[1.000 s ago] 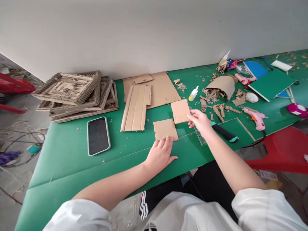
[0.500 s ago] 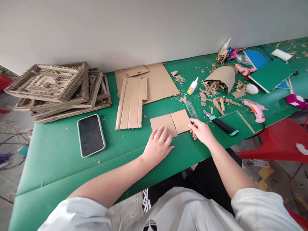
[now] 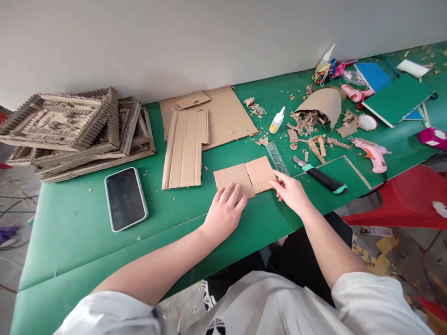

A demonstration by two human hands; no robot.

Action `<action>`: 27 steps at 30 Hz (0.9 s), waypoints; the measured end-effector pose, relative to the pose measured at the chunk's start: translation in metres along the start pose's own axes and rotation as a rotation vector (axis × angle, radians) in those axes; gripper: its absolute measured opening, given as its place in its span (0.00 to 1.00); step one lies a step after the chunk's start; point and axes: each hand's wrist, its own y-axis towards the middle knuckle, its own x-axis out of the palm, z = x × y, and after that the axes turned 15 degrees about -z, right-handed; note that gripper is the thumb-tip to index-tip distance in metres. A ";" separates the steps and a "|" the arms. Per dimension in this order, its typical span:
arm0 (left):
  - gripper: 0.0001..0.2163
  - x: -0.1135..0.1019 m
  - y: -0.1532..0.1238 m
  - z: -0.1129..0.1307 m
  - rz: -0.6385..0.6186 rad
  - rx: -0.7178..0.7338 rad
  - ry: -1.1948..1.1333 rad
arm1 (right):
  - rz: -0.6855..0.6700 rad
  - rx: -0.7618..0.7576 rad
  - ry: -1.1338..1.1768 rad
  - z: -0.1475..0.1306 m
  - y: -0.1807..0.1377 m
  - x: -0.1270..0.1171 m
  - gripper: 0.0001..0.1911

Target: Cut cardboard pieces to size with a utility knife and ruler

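Observation:
Two small cardboard squares lie side by side on the green table point(image 3: 87, 218). My left hand point(image 3: 224, 212) rests flat with its fingers spread on the near edge of the left square point(image 3: 233, 178). Fingertips of my right hand point(image 3: 290, 191) touch the near right corner of the right square point(image 3: 260, 172), fingers extended. Neither hand grips anything.
A clear ruler point(image 3: 276, 157) and a black utility knife point(image 3: 321, 176) lie right of the squares. A phone point(image 3: 125, 198) lies left. Behind are cardboard sheets point(image 3: 202, 125), stacked cardboard frames point(image 3: 77, 130), a glue bottle point(image 3: 277, 121), scraps, a pink glue gun point(image 3: 372, 152) and a red chair point(image 3: 405, 200).
My right hand brought the right square down from farther back and laid it beside the left square. My left hand stayed on the left square. The view shifted a little.

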 end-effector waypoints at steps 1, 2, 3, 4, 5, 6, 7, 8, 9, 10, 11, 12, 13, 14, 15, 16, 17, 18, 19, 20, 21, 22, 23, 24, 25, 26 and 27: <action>0.15 0.000 0.000 0.000 -0.002 0.002 -0.002 | 0.010 -0.028 0.043 0.001 0.001 -0.003 0.24; 0.15 0.000 0.000 -0.001 -0.003 0.002 -0.004 | 0.025 -0.063 0.096 0.002 0.001 -0.008 0.23; 0.15 -0.001 0.000 -0.001 -0.002 0.001 -0.007 | 0.043 -0.105 0.148 0.002 0.002 -0.015 0.22; 0.15 -0.001 0.000 -0.001 0.000 0.001 -0.009 | 0.064 -0.148 0.191 0.000 0.002 -0.024 0.20; 0.15 -0.001 0.000 -0.001 0.001 0.001 -0.011 | 0.069 -0.186 0.205 -0.002 0.004 -0.033 0.18; 0.15 -0.001 0.000 -0.002 0.001 0.000 -0.012 | 0.065 -0.216 0.174 -0.006 0.006 -0.042 0.17; 0.16 -0.001 0.000 -0.002 0.000 0.000 -0.013 | 0.054 -0.229 0.128 -0.011 0.009 -0.050 0.17; 0.16 0.000 0.000 -0.002 -0.004 0.003 -0.016 | -0.005 -0.221 0.082 -0.017 0.013 -0.057 0.18; 0.17 0.000 0.000 -0.003 -0.006 0.008 -0.019 | -0.073 -0.214 0.034 -0.023 0.019 -0.062 0.21; 0.17 0.001 -0.001 -0.003 -0.007 0.015 -0.022 | -0.120 -0.219 0.004 -0.030 0.025 -0.065 0.24; 0.17 0.001 -0.001 -0.004 -0.004 0.021 -0.025 | -0.140 -0.235 -0.008 -0.035 0.033 -0.066 0.25; 0.17 0.002 -0.001 -0.004 0.002 0.026 -0.027 | -0.141 -0.253 -0.007 -0.040 0.040 -0.066 0.25; 0.17 0.003 -0.001 -0.004 0.009 0.030 -0.027 | -0.169 -0.253 -0.009 -0.043 0.047 -0.064 0.26; 0.17 0.003 -0.002 -0.004 0.017 0.032 -0.025 | -0.184 -0.246 -0.008 -0.046 0.053 -0.062 0.26; 0.16 0.003 -0.002 -0.004 0.028 0.032 -0.021 | -0.201 -0.233 -0.002 -0.048 0.058 -0.060 0.26; 0.16 0.003 -0.001 -0.003 0.041 0.034 -0.017 | -0.217 -0.222 0.010 -0.049 0.063 -0.057 0.27; 0.15 0.003 -0.001 -0.003 0.054 0.037 -0.014 | -0.222 -0.220 0.028 -0.051 0.067 -0.054 0.27; 0.14 0.002 -0.001 -0.003 0.066 0.040 -0.014 | -0.218 -0.228 0.051 -0.052 0.070 -0.050 0.27; 0.13 0.001 0.000 -0.002 0.073 0.042 -0.018 | -0.202 -0.241 0.075 -0.053 0.073 -0.045 0.25; 0.13 0.000 0.000 -0.002 0.074 0.042 -0.027 | -0.178 -0.248 0.098 -0.053 0.076 -0.039 0.22; 0.12 -0.001 0.000 -0.002 0.071 0.040 -0.039 | -0.149 -0.247 0.113 -0.054 0.078 -0.032 0.18; 0.12 -0.002 0.000 -0.002 0.065 0.038 -0.051 | -0.118 -0.234 0.123 -0.054 0.080 -0.025 0.14; 0.12 -0.002 0.000 -0.002 0.060 0.037 -0.061 | -0.103 -0.211 0.127 -0.053 0.081 -0.017 0.12; 0.12 -0.003 0.000 -0.002 0.059 0.040 -0.066 | -0.105 -0.194 0.125 -0.052 0.082 -0.009 0.10; 0.12 -0.004 -0.001 -0.002 0.060 0.046 -0.062 | -0.120 -0.184 0.116 -0.051 0.082 -0.001 0.10; 0.13 -0.004 -0.002 -0.002 0.062 0.055 -0.051 | -0.135 -0.181 0.101 -0.049 0.081 0.006 0.09; 0.13 -0.005 -0.002 -0.001 0.065 0.064 -0.032 | -0.141 -0.184 0.081 -0.047 0.080 0.012 0.08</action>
